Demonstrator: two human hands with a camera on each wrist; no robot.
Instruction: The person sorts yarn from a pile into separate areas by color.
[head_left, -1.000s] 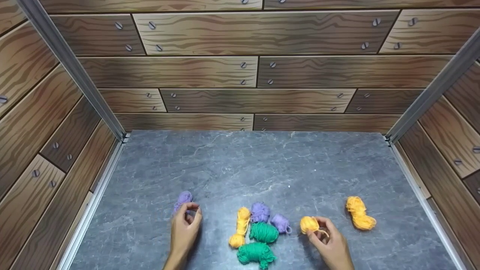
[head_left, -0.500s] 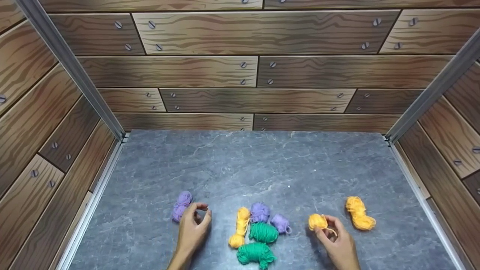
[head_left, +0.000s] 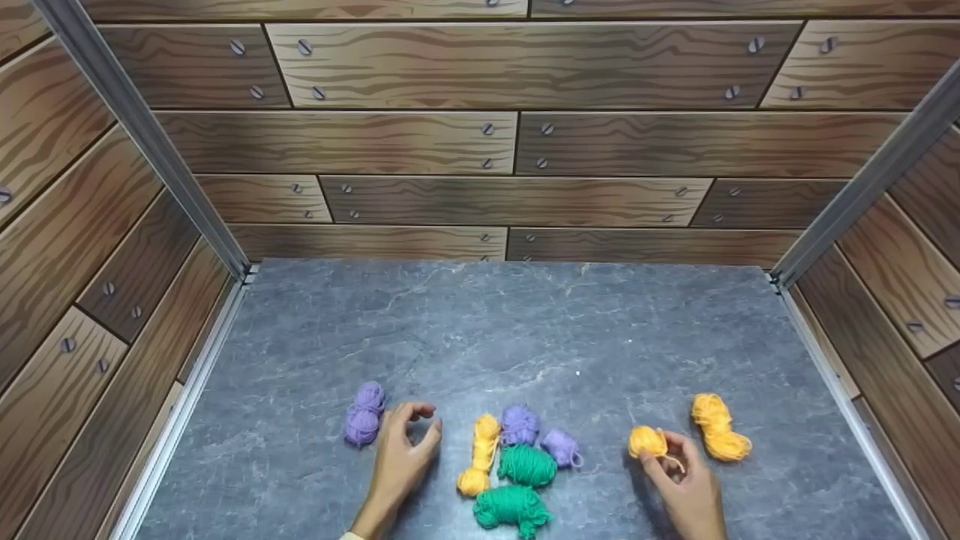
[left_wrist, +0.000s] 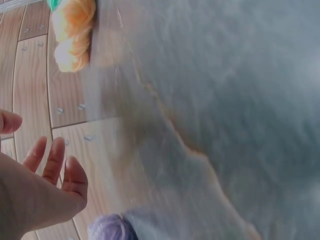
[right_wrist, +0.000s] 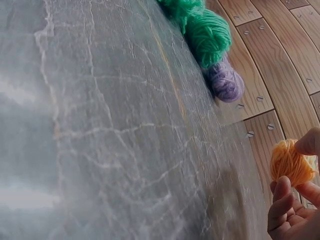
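Between thumb and fingers my right hand [head_left: 686, 480] pinches a small yellow ball of yarn [head_left: 647, 442], a loose strand trailing by the palm; the right wrist view shows the same yarn ball [right_wrist: 291, 162] in the fingertips. My left hand [head_left: 405, 454] holds nothing, its fingers relaxed and apart from the thumb. Just left of it lies a purple skein of yarn [head_left: 364, 414]. In the middle sit a yellow skein [head_left: 484, 456], a purple ball [head_left: 520, 424], a smaller purple ball [head_left: 561, 448], a green skein [head_left: 528, 465] and a second green skein [head_left: 512, 506].
Another yellow skein [head_left: 720, 427] lies on the right, beyond my right hand. The grey marbled tabletop [head_left: 450, 322] stretches back to a wood-patterned wall [head_left: 510, 142]. Metal rails [head_left: 187, 390] run along its sides.
My left hand has moved right, away from the purple skein, uncovering it, and its fingers have spread a little. My right hand has carried the yellow yarn ball rightward toward the other yellow skein.
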